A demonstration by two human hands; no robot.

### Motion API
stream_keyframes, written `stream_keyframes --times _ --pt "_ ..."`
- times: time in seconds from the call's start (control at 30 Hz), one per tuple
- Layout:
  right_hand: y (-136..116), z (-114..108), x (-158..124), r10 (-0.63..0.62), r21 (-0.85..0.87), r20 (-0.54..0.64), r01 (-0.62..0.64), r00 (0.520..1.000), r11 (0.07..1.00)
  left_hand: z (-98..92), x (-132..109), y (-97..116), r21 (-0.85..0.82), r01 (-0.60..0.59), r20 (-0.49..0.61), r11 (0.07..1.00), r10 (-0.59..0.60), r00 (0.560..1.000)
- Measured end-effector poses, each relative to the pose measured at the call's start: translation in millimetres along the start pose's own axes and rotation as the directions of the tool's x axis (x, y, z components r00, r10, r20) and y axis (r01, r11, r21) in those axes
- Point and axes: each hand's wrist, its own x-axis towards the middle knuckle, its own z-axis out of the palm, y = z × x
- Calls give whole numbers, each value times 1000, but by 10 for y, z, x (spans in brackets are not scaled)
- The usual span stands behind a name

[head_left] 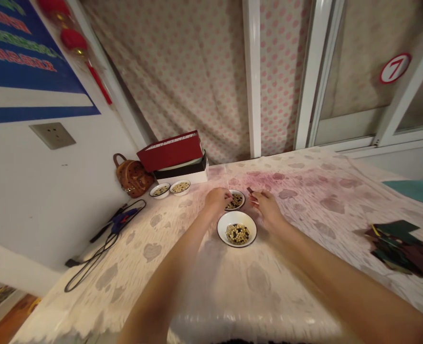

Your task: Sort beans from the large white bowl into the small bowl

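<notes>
My left hand [216,199] reaches over the left side of the farther white bowl [243,201], fingers bent together; what they hold, if anything, is too small to make out. This bowl contains small yellow and black bean-like pieces [236,200]. To its right, my right hand [267,204] is closed on a small flat brown piece [250,190], raised between the fingertips. Closer to me stands a larger dark-rimmed white bowl [223,231] with a similar yellow and black mix [237,234]. Neither hand touches this nearer bowl.
Two small bowls [160,191] stand at the back left by a brown backpack-shaped bag [134,177] and stacked red and white boxes [172,153]. A blue corded tool [121,220] lies at the left edge. Dark fabric-like pieces [401,248] and a teal mat [415,191] lie right.
</notes>
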Motion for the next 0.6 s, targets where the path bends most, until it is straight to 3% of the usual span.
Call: stream_keyframes --times 0.13,0.2,0.27,0.33,0.43,0.6 --pt "-69 41 -74 -70 -30 25 70 997 997 15 -16 -13 -70 -38 -79 997 32 996" --pt "-107 59 -117 -123 -48 43 125 992 991 29 -67 -10 -244 -38 -117 969 9 993" --pt "-155 81 -174 -185 -64 65 189 981 980 36 -168 0 -551 -34 -120 834 -39 992" --pt "-210 108 -250 -245 -77 91 252 965 965 29 -307 17 -785 -30 -73 619 -45 996" --pt "-289 152 -397 -292 -94 160 309 943 946 5 -515 44 -903 10 0 429 -23 1000" --pt "-366 197 -620 -353 -210 317 428 880 879 -5 -649 42 -962 53 43 270 -43 998"
